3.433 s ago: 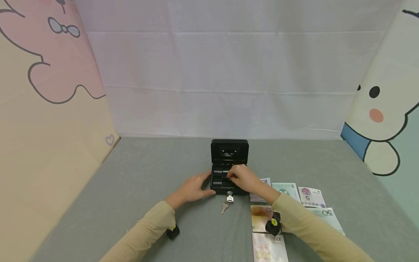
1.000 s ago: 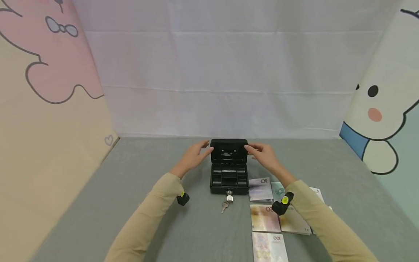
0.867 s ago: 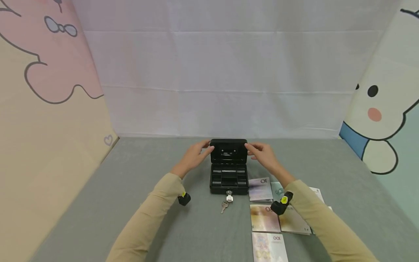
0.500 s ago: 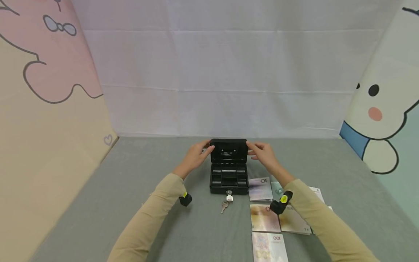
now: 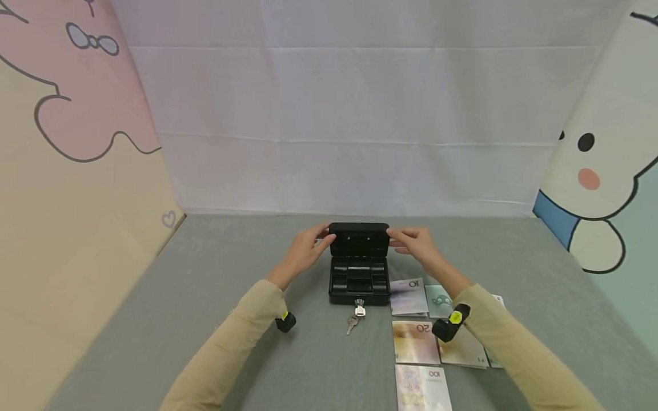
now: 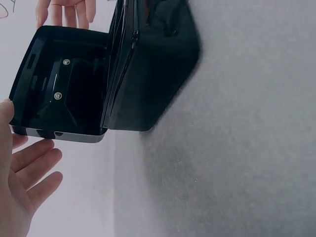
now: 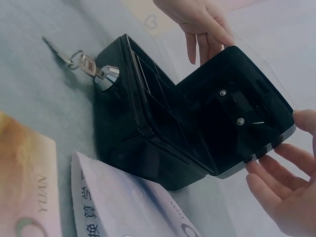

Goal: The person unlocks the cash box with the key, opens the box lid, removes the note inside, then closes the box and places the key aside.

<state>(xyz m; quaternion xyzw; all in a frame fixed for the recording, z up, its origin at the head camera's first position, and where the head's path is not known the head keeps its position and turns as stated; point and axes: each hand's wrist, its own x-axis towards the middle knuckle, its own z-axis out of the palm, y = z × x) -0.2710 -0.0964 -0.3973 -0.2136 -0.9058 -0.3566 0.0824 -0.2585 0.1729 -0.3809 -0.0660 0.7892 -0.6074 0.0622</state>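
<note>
A small black cash box (image 5: 341,298) stands on the grey table, its lid (image 5: 360,246) raised and leaning slightly forward over the divided tray (image 5: 360,274). At the lid's left edge, my left hand (image 5: 302,251) pinches it, thumb on the inner side and fingers behind. My right hand (image 5: 418,246) grips the opposite edge the same way; the right wrist view shows its thumb at the lid's corner and the fingers underneath. A key (image 7: 88,64) sits in the silver lock (image 7: 107,78) on the box's front, and a second key (image 5: 352,324) hangs from its ring.
Banknotes lie in rows right of the box: a purple 10 (image 5: 408,297) against its side, a brown 20 (image 5: 416,342), a pink 100 (image 5: 422,388), and others partly under my right sleeve (image 5: 514,348). A white cloth wall (image 5: 354,114) rises behind the table.
My right hand has left the tray and my left hand the box's side; both moved up to the lid's edges. Over the last half second the lid has tipped slightly forward.
</note>
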